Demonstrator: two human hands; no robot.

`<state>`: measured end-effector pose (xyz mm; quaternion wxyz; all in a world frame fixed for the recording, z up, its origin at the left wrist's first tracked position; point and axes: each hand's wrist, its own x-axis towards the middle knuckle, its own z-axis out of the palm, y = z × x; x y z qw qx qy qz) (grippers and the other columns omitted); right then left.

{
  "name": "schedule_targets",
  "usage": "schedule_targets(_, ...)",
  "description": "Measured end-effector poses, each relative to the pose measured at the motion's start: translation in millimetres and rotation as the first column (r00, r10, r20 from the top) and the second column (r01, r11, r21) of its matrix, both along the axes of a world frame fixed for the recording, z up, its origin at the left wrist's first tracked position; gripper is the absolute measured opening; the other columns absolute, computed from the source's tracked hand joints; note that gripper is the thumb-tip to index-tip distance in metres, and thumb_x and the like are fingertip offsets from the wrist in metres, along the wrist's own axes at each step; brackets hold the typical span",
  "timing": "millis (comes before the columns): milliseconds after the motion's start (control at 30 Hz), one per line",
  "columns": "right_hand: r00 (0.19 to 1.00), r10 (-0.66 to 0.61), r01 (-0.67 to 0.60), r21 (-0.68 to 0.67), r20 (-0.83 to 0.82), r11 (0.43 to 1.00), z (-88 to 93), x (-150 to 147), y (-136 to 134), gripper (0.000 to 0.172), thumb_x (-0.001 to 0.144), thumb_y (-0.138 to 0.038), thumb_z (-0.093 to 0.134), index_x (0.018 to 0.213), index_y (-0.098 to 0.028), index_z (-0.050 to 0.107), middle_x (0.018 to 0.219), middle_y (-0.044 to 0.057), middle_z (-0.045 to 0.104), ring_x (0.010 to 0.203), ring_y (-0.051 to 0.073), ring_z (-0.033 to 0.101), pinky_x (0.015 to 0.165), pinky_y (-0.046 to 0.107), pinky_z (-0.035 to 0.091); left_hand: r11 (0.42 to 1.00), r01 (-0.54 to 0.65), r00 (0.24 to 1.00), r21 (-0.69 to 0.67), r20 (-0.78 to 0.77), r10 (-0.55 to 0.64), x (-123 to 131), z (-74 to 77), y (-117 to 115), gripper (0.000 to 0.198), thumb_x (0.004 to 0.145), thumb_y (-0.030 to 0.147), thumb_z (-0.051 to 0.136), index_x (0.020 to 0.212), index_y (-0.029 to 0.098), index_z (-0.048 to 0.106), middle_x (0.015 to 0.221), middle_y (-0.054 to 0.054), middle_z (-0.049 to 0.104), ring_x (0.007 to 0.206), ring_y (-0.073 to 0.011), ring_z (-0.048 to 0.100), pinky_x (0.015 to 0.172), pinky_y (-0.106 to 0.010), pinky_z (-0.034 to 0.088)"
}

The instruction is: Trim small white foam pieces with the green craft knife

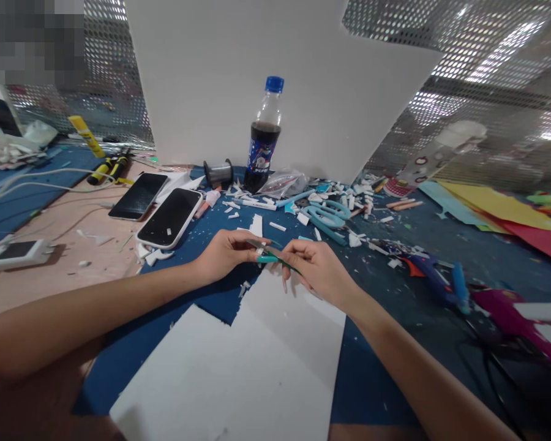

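My left hand [227, 252] is closed, its thumb and fingertips pinching a small piece with a teal-green edge [267, 259]. Opposite it, my right hand [319, 266] is closed around a slim tool with a greyish, blade-like part [269, 248] and some green on it; its exact kind is unclear. The tool's tip meets the fingertips of my left hand. Below both hands lies a large white foam board [257, 361] with a notch cut from its upper left side. A narrow white strip [256, 225] lies just beyond my left hand.
White scraps surround blue-handled scissors [328, 214] beyond my hands. A Pepsi bottle [262, 138] stands before an upright white board [202, 79]. Two phones [169, 217] and a wire spool [218, 173] lie left. Glue guns [514, 315] and coloured sheets [482, 202] are right.
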<state>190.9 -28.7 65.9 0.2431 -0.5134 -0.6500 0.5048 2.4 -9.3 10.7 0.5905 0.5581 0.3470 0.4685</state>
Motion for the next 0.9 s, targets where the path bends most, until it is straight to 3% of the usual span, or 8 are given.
schedule_targets(900,0.994,0.089,-0.095,0.111,0.058,0.989,-2.9,2.6,-0.2,0.031,0.087,-0.034,0.051,0.064,-0.014,0.057,0.048,-0.002,0.056,0.029,0.001,0.031,0.032,0.018,0.022,1.0,-0.026,0.998,0.017,-0.065,0.027,-0.3,0.9,-0.7,0.021,0.059,0.018,0.076,0.08,0.017,0.074,0.088,-0.005,0.073,0.078,-0.0153,0.065,0.071,-0.025,0.054)
